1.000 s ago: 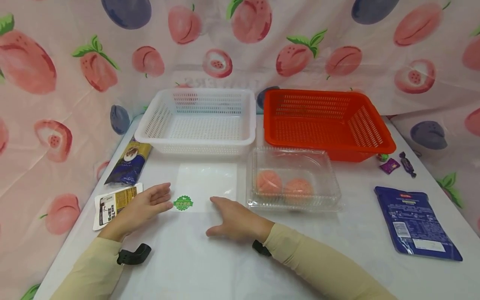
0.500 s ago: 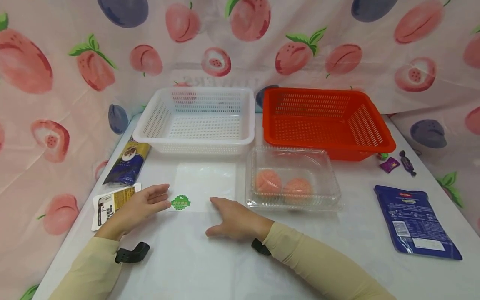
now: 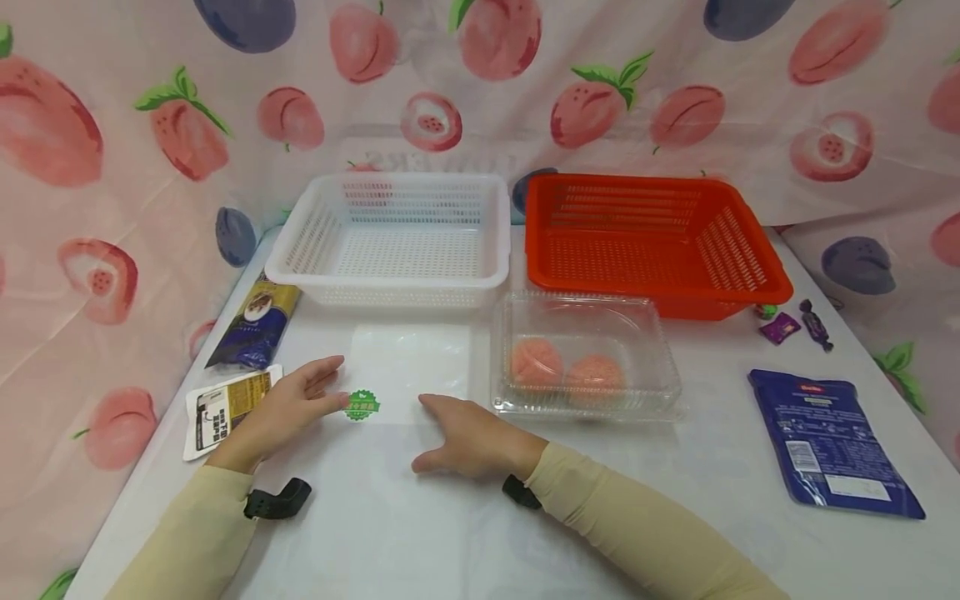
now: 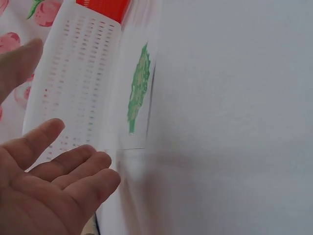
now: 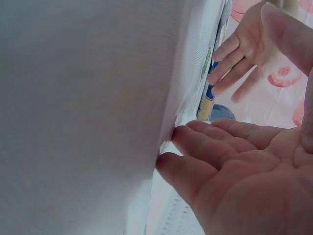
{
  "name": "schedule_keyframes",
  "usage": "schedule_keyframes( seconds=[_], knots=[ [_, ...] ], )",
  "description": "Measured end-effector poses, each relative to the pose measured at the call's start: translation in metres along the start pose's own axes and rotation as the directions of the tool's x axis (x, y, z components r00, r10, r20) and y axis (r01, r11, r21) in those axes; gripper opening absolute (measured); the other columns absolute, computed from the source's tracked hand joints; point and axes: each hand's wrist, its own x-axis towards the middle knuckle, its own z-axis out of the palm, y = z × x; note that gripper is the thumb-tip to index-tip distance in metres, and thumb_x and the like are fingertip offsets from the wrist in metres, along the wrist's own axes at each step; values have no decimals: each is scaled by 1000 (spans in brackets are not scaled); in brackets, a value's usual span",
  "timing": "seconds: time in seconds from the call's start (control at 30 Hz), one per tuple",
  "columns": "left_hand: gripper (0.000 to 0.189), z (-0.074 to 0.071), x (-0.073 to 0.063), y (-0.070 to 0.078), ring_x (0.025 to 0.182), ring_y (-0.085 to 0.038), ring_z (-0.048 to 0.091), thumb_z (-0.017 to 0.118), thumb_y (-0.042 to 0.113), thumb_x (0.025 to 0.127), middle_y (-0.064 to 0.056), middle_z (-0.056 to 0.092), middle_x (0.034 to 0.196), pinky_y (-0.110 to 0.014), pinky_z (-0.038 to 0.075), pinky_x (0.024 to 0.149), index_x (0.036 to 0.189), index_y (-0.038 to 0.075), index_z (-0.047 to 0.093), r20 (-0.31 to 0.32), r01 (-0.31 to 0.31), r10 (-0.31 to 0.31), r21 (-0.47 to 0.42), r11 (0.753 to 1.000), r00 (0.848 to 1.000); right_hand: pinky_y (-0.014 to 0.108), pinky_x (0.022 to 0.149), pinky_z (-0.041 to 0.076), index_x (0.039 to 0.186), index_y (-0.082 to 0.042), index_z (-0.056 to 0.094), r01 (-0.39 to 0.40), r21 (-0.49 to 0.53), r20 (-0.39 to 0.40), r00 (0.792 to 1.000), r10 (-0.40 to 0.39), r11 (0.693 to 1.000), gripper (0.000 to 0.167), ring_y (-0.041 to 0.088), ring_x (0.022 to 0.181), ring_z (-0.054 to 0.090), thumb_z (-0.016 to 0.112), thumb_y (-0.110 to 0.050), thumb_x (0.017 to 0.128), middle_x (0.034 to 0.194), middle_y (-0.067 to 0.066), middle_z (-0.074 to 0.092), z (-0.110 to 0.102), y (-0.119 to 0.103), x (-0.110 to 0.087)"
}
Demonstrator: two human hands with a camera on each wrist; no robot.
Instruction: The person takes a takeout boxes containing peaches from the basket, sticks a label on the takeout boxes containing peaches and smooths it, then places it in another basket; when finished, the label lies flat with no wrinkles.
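A thin, see-through plastic bag lies flat on the white table, with a green round label at its lower left corner. My left hand is beside that corner, its thumb tip overlapping the label's edge in the head view. Its fingers are spread and hold nothing, as the left wrist view shows of the hand. At the bag's lower right edge is my right hand, thumb and fingers apart, nothing gripped. Whether its fingertips touch the bag, I cannot tell. In the right wrist view the hand has its fingers extended.
Behind are a white basket and a red basket. A clear clamshell box with two pinkish balls sits right of the bag. Left lie a blue-gold packet and a flat sachet; right, a blue pouch and small candies.
My left hand has shifted a little to the right, towards the green label. The right hand stays nearly where it was, and the objects look unmoved.
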Motion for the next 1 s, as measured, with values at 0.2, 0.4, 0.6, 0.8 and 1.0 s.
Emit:
schedule_keyframes(
  seconds=[0.2, 0.4, 0.6, 0.8, 1.0],
  knots=[
    [83, -1, 16, 2, 145, -40, 28, 70, 32, 96, -24, 25, 160, -53, 29, 113, 157, 0, 23, -2, 47, -47, 13, 999, 999, 30, 114, 29, 152, -4, 40, 2, -4, 10, 1000, -2, 1000, 85, 20, 140, 41, 81, -35, 85, 151, 6, 47, 0, 1, 0],
    [80, -5, 26, 4, 143, -42, 32, 67, 33, 97, -27, 31, 156, -55, 30, 112, 157, 0, 25, -14, 85, -84, 26, 996, 996, 30, 114, 29, 152, -4, 39, 2, 1, 17, 1000, -2, 1000, 84, 19, 140, 41, 80, -34, 85, 151, 7, 47, 0, 1, 0],
    [81, -9, 38, 4, 142, -42, 33, 69, 35, 96, -23, 29, 159, -53, 34, 111, 156, 1, 27, -24, 116, -115, 32, 993, 993, 29, 114, 29, 152, -4, 39, 3, 0, 18, 1000, -3, 1000, 84, 19, 140, 40, 80, -34, 85, 151, 7, 47, -1, 2, 0],
    [83, -9, 44, 7, 145, -41, 26, 70, 32, 95, -22, 26, 161, -53, 28, 115, 157, 0, 25, -18, 113, -113, 20, 993, 993, 29, 114, 29, 153, -6, 39, 1, 6, 22, 1000, -1, 1000, 84, 17, 140, 40, 80, -34, 85, 151, 5, 47, -1, 3, 0],
    [75, -11, 42, 6, 141, -40, 34, 70, 31, 95, -22, 32, 157, -52, 36, 110, 155, 5, 32, -6, 89, -90, -9, 996, 996, 29, 114, 29, 152, -5, 40, 11, 4, 15, 1000, -11, 1000, 83, 18, 140, 41, 80, -34, 85, 151, 6, 47, -1, 4, 0]
  ],
)
